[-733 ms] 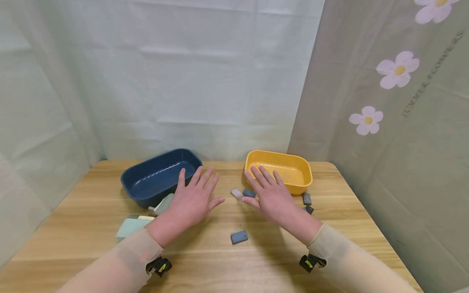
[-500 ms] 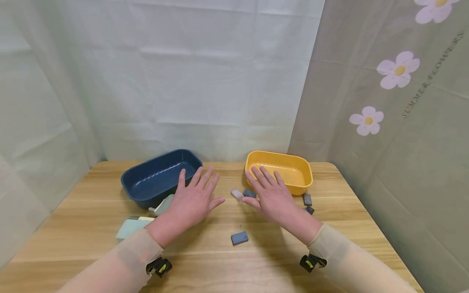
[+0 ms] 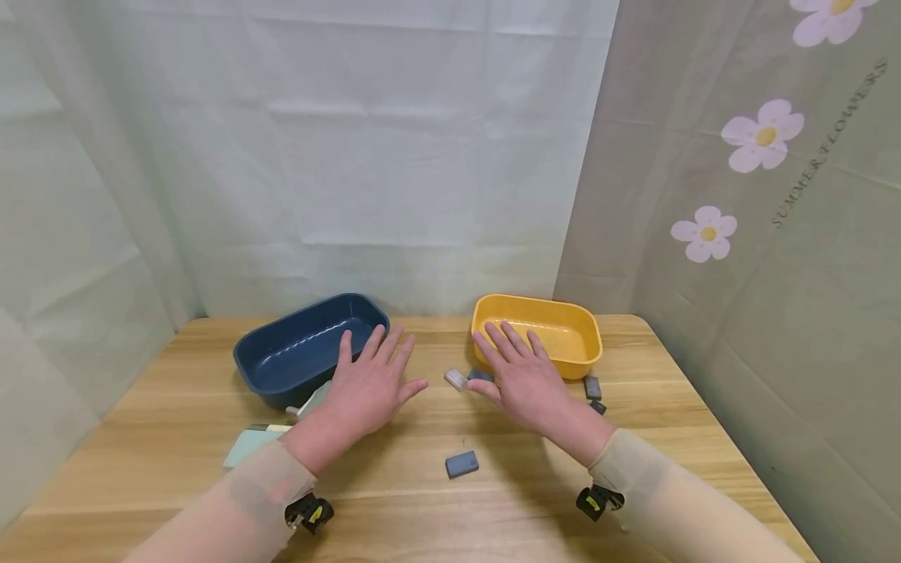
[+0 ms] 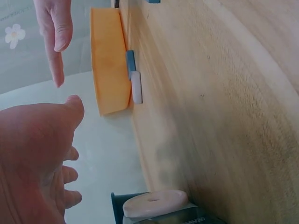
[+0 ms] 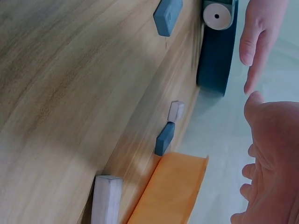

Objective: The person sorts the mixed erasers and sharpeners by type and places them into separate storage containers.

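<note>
My left hand [image 3: 366, 391] hovers over the table near the front of a dark blue basin [image 3: 271, 383], fingers straight and spread, holding nothing. My right hand [image 3: 528, 387] is held flat in front of a yellow basin [image 3: 577, 344], its fingers likewise straight and spread. Below and between the hands lie a pale block [image 3: 456, 379] and a blue-grey block [image 3: 480, 375], side by side by the yellow basin. Closer to me sits another blue-grey block [image 3: 461, 464]. Both wrist views show the palms raised above the tabletop, touching nothing.
A light teal box-shaped thing [image 3: 248, 446] lies at the left, partly behind my forearm. Beside the blue basin is a grey-green thing with a pale round part [image 4: 156, 204]. Dark blocks [image 3: 593, 387] lie right of my right hand. Cloth curtains [image 3: 408, 156] stand behind the table.
The head view has tilted slightly, so the table and basins sit a little lower in it. Both hands keep their spread pose, the left shifted very slightly left in the view.
</note>
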Demonstrator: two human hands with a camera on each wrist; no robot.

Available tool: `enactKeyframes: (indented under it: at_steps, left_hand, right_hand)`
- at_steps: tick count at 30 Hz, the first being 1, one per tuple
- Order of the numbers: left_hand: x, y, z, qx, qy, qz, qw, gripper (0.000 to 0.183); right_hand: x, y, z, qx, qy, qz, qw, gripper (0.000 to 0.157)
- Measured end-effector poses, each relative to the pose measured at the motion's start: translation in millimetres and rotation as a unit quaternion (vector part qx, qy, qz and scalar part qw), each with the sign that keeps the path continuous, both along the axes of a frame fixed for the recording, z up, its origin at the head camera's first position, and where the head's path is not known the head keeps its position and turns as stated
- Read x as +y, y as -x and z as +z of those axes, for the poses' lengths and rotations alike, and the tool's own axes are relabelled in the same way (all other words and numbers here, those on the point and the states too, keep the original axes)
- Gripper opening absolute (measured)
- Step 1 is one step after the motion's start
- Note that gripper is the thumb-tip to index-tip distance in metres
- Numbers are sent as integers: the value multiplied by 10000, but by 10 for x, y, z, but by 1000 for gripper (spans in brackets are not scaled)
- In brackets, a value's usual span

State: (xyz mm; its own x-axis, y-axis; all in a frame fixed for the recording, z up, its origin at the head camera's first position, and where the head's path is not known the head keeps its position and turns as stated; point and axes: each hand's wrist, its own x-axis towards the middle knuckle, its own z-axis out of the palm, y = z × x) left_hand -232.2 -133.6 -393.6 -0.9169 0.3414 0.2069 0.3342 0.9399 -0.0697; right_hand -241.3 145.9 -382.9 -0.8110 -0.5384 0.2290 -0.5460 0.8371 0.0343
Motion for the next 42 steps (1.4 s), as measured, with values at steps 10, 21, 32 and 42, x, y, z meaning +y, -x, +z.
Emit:
enactKeyframes:
  at_steps: [10, 21, 32, 42]
  left_hand:
    - [-85, 130, -27, -243, -11, 269, 9993, 83]
    - [-120, 178, 10, -425, -123, 346, 9984, 82]
    - [-71, 241, -32, -627, -303, 460, 9965, 86]
    - [-86, 295, -113, -837, -448, 588, 9937, 84]
  right_hand:
    - [-23, 80, -51, 33, -107, -97, 9999, 82]
    - [-45, 162, -149, -13, -66, -182, 9998, 80]
    - [-59, 167, -167, 9, -286, -296, 9992, 80]
    - [-85, 239, -249, 98, -305, -354, 9989, 81]
